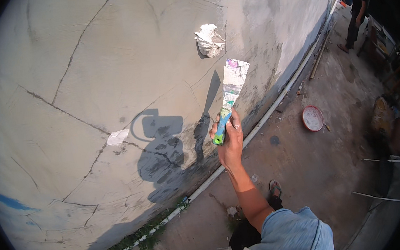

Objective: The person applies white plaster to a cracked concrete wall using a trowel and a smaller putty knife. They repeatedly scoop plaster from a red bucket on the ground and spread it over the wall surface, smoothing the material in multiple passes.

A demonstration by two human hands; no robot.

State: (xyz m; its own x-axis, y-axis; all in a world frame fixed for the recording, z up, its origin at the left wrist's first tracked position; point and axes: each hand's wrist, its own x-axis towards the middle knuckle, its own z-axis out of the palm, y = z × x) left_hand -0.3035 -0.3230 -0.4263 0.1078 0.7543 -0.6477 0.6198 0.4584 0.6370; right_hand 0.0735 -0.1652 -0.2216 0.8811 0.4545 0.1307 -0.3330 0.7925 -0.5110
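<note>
My right hand [227,134] grips a putty knife [230,84] by its blue and green handle, with its paint-smeared blade pointing up in front of a cracked, pale wall [77,135]. A crumpled white lump [210,41] sits on the wall just above the blade. A small white patch [117,137] lies over a crack further left. Shadows of my head and of the tool fall on the wall. My left hand is out of view.
A white pipe [200,188] runs along the wall's foot. A red-rimmed basin [312,118] is on the ground at right, near a metal-framed chair [383,180] and dim clutter. Another person [357,13] in dark clothes stands by the wall at the upper right.
</note>
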